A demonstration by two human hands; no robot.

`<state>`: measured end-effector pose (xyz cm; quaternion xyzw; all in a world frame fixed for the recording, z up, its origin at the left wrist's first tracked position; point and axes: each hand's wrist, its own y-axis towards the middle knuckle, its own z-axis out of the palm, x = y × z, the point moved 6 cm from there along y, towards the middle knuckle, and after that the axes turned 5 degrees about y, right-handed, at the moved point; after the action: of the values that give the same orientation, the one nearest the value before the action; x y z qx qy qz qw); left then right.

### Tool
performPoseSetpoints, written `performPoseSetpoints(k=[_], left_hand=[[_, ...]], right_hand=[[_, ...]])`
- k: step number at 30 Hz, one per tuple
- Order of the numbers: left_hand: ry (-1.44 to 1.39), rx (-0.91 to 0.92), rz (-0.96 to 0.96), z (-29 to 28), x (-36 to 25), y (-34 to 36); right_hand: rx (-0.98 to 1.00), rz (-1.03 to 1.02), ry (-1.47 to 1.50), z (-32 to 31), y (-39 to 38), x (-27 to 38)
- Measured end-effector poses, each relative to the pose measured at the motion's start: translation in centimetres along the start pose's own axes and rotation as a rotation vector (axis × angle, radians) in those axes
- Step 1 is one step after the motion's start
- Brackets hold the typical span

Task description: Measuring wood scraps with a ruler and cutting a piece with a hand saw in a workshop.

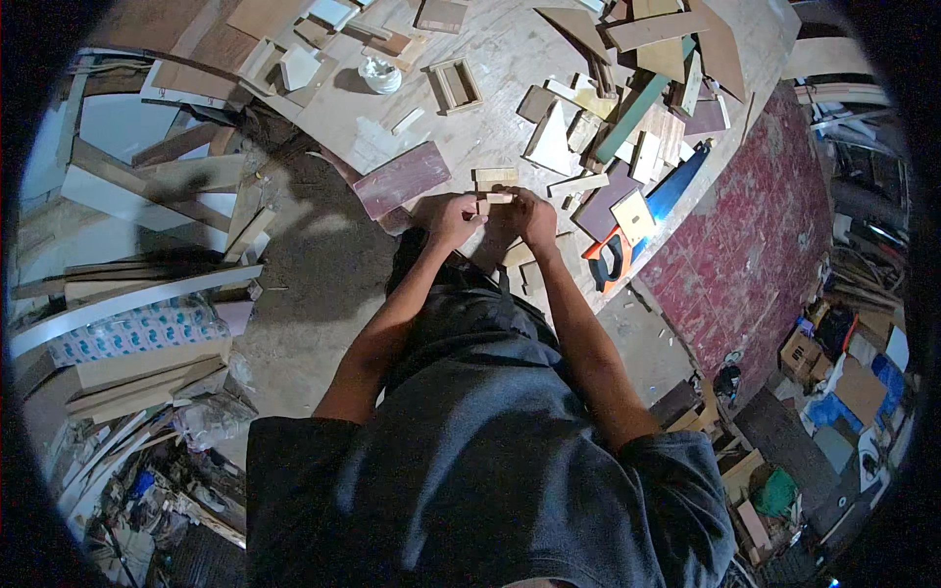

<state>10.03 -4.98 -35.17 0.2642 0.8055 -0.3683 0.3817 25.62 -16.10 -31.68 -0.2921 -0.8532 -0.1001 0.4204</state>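
Observation:
Between my two hands, over the near edge of the worktable [490, 127], a small pale wood block [498, 198] is held. My left hand [455, 221] closes its fingers on the block's left end. At the other end, my right hand [534, 218] pinches it. Just beyond my fingers lies another light wood block [496, 177]. To the left of my hands rests a purplish-brown board [402, 180]. A handsaw [613, 257] with an orange and black handle and blue blade lies to the right.
A small open wooden box [456, 85] and a white tub [380, 75] stand farther back. Wood offcuts and a green strip [642, 113] pile up at the right of the table. Stacked boards [147, 196] crowd the left floor; a red panel [735, 245] lies right.

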Motion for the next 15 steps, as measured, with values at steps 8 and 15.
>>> performPoseSetpoints(k=[8,15], left_hand=[[-0.036,-0.063,0.008,0.4,2.0,0.0],[-0.023,-0.021,0.022,0.6,2.5,0.1]], right_hand=[[0.06,-0.046,0.01,0.1,0.5,1.2],[0.029,-0.076,0.044,0.2,0.4,1.3]])
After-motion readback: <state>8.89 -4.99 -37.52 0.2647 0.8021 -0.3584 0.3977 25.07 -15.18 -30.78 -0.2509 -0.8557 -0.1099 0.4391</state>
